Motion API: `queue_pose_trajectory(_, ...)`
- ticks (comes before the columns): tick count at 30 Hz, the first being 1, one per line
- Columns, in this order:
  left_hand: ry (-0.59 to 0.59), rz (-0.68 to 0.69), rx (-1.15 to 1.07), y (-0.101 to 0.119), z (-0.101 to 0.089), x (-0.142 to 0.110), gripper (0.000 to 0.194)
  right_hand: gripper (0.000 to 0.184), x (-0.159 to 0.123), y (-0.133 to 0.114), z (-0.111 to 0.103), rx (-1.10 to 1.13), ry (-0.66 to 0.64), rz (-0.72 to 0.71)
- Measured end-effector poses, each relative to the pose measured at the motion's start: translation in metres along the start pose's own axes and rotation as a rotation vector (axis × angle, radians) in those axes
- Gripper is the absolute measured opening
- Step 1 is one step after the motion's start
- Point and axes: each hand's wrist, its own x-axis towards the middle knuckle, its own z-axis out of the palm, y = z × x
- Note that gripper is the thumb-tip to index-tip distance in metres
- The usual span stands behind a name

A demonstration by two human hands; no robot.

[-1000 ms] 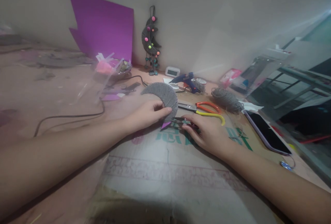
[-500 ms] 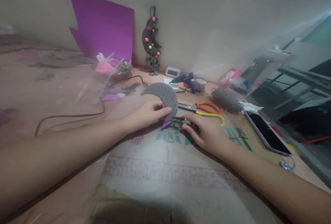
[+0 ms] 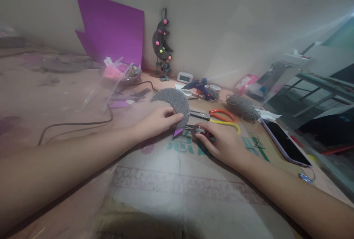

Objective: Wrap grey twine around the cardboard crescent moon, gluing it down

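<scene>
Over our printed tan cardboard [image 3: 177, 180], our left hand [image 3: 160, 121] pinches a grey yarn-wrapped, purple-tipped crescent [image 3: 177, 101] at twelve o'clock; toward its four o'clock, our right hand [image 3: 221, 139] grips a small metal-bladed tool [image 3: 191, 127].

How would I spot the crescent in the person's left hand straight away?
Start at the large purple sheet propped against the wall, then look down and right in the picture to the left hand. It holds a crescent wrapped in grey strands. Unlike the darker, dot-studded moons by the wall, its wrapped face is plain grey, and its lower tip is bright purple.
</scene>
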Motion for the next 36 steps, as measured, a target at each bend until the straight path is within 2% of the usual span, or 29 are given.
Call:
queue_pose_trajectory(9,-0.005,0.005,0.034,0.001,-0.001,0.001,0.039,0.031,-0.003,0.002,0.004,0.018,0.129,-0.117)
queue_pose_trajectory(19,-0.005,0.012,0.079,-0.003,0.001,0.0,0.041,0.029,0.0,-0.003,0.008,-0.083,0.063,-0.198)
queue_pose_trajectory(36,-0.013,0.03,0.123,0.001,0.0,0.0,0.04,0.027,0.0,0.0,0.01,0.012,0.018,-0.11)
